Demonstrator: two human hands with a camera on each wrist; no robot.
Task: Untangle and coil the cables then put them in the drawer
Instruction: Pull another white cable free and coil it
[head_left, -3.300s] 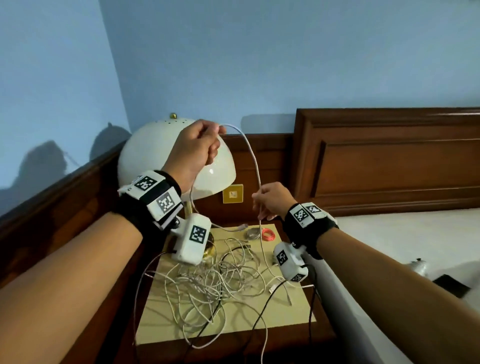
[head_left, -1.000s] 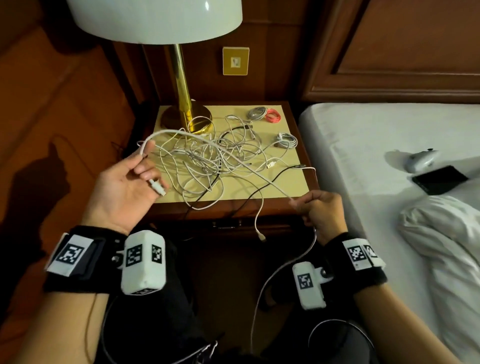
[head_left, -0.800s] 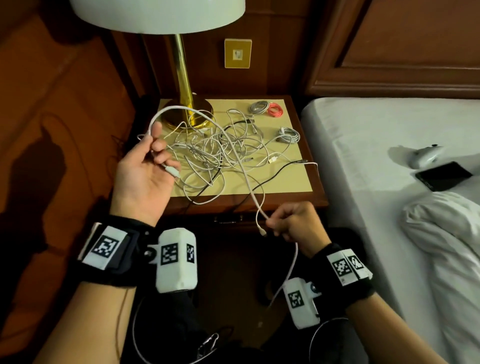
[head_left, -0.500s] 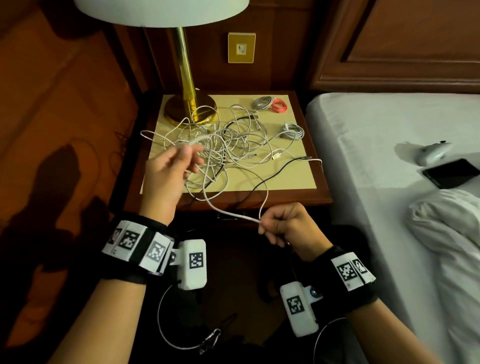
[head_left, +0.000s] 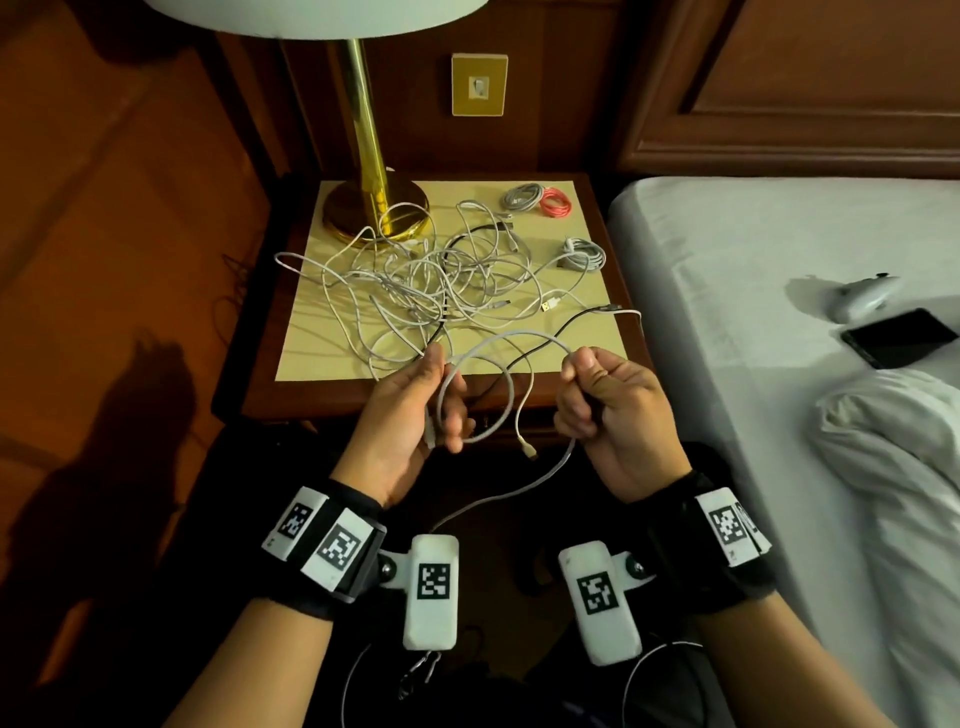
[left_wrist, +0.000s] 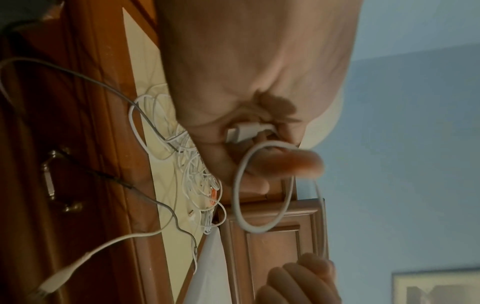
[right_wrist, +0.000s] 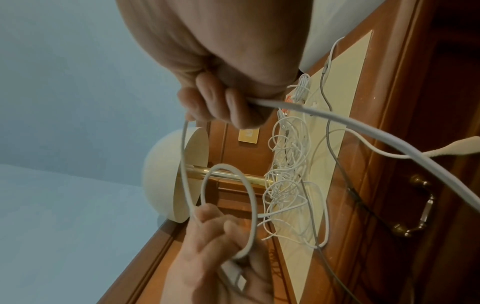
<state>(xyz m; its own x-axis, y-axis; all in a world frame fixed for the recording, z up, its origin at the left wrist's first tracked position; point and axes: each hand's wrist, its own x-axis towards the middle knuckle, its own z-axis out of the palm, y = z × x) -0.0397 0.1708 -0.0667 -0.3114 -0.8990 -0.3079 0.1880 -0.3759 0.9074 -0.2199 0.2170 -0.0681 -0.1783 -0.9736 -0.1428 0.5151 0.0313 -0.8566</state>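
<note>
A white cable (head_left: 519, 340) runs between both hands in front of the nightstand (head_left: 597, 208). My left hand (head_left: 441, 400) pinches one small loop (left_wrist: 237, 197) of it, with the cable's white plug (left_wrist: 246, 131) held against the palm. My right hand (head_left: 582, 374) grips the same cable (right_wrist: 337, 121) in a fist a short way along; the rest hangs down below. A tangle of white and black cables (head_left: 415, 280) lies on the nightstand top. The drawer front with its brass handle (right_wrist: 420, 207) is closed.
Three small coiled cables sit at the back right of the top: grey (head_left: 519, 197), red (head_left: 557, 203), white (head_left: 584, 254). A brass lamp base (head_left: 374, 208) stands at the back left. The bed (head_left: 779, 260) on the right holds a phone (head_left: 898, 338).
Both hands have come together at the nightstand's front edge. The stretched white cable now forms a loop in my left hand, and my right hand has slid along it.
</note>
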